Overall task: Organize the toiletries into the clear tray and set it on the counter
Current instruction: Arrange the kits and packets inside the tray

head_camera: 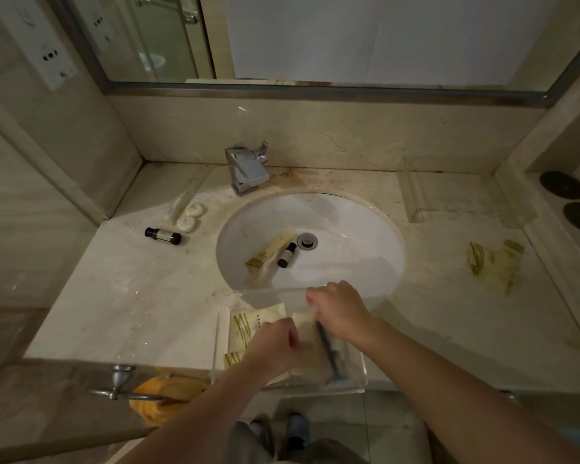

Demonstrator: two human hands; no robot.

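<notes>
Both hands work inside the clear tray at the counter's front edge: left hand pressing packets, right hand fingers curled, grip unclear. Beyond them, a sachet and small bottle wait in the sink; another bottle and soaps lie far left. Dim marble bathroom.

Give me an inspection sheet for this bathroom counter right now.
Surface: marble counter, stained near the faucet.
Job's things: clear tray at the front edge holding sachets and a razor; dark bottle and round soaps on the counter's left; sachet and small bottle in the sink; sachets on the right.
Clutter: orange cloth on the rail.
Hands: left hand and right hand over the tray; grips unclear.
Cables: nothing seen.
Surroundings: mirror, wall sockets.
</notes>
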